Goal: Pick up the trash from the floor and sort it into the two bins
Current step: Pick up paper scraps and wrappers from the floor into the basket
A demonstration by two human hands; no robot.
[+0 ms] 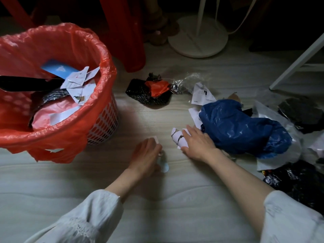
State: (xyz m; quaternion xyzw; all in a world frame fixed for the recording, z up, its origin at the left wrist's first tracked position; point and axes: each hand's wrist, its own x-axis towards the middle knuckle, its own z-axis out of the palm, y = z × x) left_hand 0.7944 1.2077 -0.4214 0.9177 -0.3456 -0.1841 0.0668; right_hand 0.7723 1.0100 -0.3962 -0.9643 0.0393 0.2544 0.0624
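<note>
My right hand (196, 142) is gripping crumpled white paper (180, 137); my left hand (146, 155) is pinching small white scraps (156, 138), red-lined basket bin (103, 109) at ten o'clock.

No legible text anywhere. White label (201, 94) on floor by the clear plastic wrap has dark print lines & a small black block, too small/blurred to read. Torn paper slips (78, 79) in the red-lined bin (105, 74) show faint print, also unreadable. Blue card (57, 70) in the bin carries a pale triangle-ish mark, no readable wording.
</note>
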